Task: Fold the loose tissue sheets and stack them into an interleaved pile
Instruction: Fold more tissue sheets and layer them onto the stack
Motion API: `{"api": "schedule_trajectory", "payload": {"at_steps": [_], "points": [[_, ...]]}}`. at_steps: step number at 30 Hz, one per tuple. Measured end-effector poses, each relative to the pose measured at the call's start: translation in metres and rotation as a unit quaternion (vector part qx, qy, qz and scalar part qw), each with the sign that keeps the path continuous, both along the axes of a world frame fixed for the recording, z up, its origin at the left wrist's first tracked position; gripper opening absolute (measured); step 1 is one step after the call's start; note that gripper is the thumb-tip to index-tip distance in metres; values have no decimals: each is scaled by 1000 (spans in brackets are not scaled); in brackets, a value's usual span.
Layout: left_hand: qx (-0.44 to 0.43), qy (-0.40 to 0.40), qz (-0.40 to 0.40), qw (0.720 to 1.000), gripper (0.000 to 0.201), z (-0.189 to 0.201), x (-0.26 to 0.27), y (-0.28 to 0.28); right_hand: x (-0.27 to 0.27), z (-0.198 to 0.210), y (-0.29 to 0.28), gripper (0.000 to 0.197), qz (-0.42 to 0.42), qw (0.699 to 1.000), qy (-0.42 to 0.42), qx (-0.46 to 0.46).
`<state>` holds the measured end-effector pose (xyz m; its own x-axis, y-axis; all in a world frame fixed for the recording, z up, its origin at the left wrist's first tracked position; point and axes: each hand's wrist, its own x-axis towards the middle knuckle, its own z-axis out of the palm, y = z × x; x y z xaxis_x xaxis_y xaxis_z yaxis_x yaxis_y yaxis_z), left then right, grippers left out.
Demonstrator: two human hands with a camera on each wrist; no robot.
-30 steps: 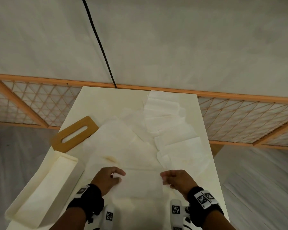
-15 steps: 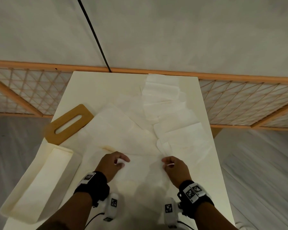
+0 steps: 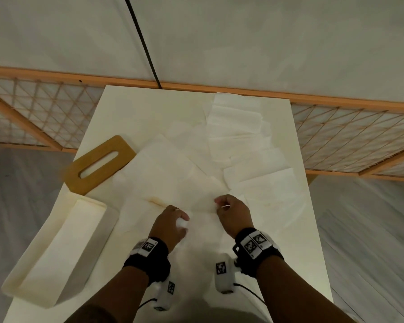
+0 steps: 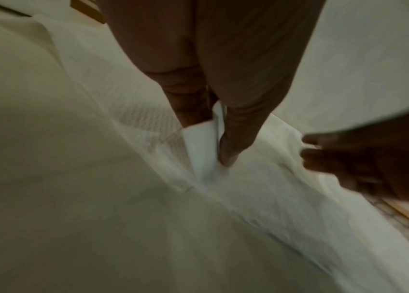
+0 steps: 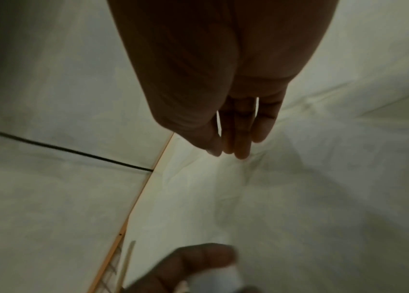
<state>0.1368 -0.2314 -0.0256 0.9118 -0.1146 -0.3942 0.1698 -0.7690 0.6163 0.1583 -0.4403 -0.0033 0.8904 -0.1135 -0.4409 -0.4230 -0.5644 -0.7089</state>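
Tabletop (image 3: 131,117): carried loose tissue sheets (image 3: 243,141) spread across its middle and far right.
Box (image 3: 56,252): open at near left, a tissue sheet inside.
Lid (image 3: 98,166): beside box.
Left hand (image 3: 170,224): fingers pinched a tissue fold (image 4: 203,142).
Right hand (image 3: 233,213): fingers together, pinching a sheet edge.

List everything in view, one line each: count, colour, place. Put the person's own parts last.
table: one, cream, centre, far end against the rail.
tissue sheets: many, exact count unclear, white, overlapping from the far right of the table to the near edge.
box: one, cream, open, near left edge of the table.
lid: one, brown wood with a slot, beyond the box.
rail: one, orange wood with lattice panels, behind the table.
cable: one, black, on the floor beyond the rail.
wrist cameras: two, black bands with white tags.
left hand: pinches a tissue fold.
right hand: pinches the sheet's edge.
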Motion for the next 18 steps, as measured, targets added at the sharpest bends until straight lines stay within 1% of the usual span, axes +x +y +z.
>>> {"api": "schedule_trajectory", "payload": {"at_steps": [3, 5, 7, 8, 10, 11, 12, 13, 15, 18], "points": [[29, 6, -13, 999, 30, -2, 1, -3, 32, 2, 22, 28, -29, 997, 34, 58], [60, 6, -21, 998, 30, 0, 3, -4, 52, -4, 32, 38, -75, 991, 60, 92], [98, 14, -32, 995, 30, 5, 6, -3, 71, -12, 36, 46, -134, 978, 86, 132], [113, 20, -39, 993, 32, 6, 8, -4, 78, -12, 37, 42, -166, 968, 102, 159], [127, 28, -54, 990, 38, 9, 10, -6, 89, -7, 36, 14, -240, 933, 132, 236], [126, 34, -55, 990, 39, 10, 11, -8, 95, -5, 35, 14, -278, 912, 150, 262], [121, 38, -51, 991, 37, 10, 12, -9, 99, -2, 35, 22, -313, 895, 159, 276], [115, 38, -48, 991, 35, 10, 12, -9, 104, -3, 36, 28, -334, 885, 164, 281], [112, 39, -49, 992, 32, 10, 13, -9, 110, -3, 39, 31, -344, 875, 168, 295], [107, 32, -49, 992, 31, 6, 15, -6, 111, -4, 42, 25, -337, 871, 174, 313]]}}
